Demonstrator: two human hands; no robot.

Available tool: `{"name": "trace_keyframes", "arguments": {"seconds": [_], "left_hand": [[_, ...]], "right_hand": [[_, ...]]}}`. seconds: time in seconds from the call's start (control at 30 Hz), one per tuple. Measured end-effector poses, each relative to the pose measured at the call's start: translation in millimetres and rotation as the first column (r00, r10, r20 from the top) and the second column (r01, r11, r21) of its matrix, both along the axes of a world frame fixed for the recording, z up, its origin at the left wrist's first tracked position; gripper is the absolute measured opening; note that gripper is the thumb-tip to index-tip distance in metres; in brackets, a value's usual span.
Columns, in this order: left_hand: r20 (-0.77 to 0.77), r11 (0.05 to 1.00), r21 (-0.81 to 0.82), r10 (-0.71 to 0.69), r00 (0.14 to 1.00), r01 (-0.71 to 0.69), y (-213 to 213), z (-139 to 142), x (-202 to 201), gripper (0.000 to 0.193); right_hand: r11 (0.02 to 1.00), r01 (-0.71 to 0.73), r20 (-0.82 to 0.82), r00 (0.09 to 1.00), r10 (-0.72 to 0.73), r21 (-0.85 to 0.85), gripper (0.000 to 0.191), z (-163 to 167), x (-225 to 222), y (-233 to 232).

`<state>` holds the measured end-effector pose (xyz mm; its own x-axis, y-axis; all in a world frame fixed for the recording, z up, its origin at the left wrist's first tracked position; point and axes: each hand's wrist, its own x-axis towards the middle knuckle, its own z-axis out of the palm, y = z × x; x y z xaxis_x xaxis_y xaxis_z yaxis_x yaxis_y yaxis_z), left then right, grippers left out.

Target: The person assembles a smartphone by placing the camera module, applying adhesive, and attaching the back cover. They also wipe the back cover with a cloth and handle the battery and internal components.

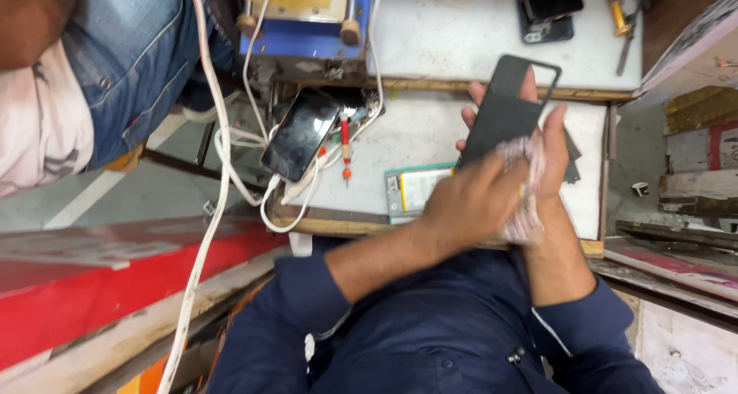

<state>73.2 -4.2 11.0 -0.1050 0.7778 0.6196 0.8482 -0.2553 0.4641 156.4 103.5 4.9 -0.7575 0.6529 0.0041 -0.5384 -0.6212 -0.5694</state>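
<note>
A flat black phone panel (503,113) with a cut-out corner is held upright over the white bench (419,129). My right hand (553,152) grips it from behind, fingertips showing along its edges. My left hand (469,202) presses a pale patterned cloth (526,190) against the panel's lower face. The cloth bunches between both hands and hides the bottom of the panel.
On the bench lie a dark phone (300,136) plugged into white cables (223,156), a red-handled screwdriver (346,152) and a flat green-edged battery (415,190). A blue machine (307,17) and more phones (546,6) sit beyond. A person in jeans (131,48) stands at the upper left.
</note>
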Motion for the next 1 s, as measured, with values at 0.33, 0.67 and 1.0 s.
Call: {"name": "trace_keyframes", "arguments": {"seconds": [0.33, 0.67, 1.0], "left_hand": [[-0.131, 0.961, 0.116, 0.267, 0.955, -0.252, 49, 26, -46, 0.038], [-0.149, 0.960, -0.049, 0.265, 0.953, -0.275, 2, 4, -17, 0.043], [-0.081, 0.947, -0.040, 0.316, 0.945, -0.319, 27, 2, -39, 0.045]], "right_hand": [[0.989, -0.034, 0.153, 0.987, 0.056, -0.146, 0.077, -20, 6, -11], [0.981, 0.072, 0.140, 0.985, -0.098, 0.182, 0.080, -16, 7, -9], [0.991, 0.036, 0.134, 0.990, -0.053, 0.126, 0.089, 0, 7, -14]]}}
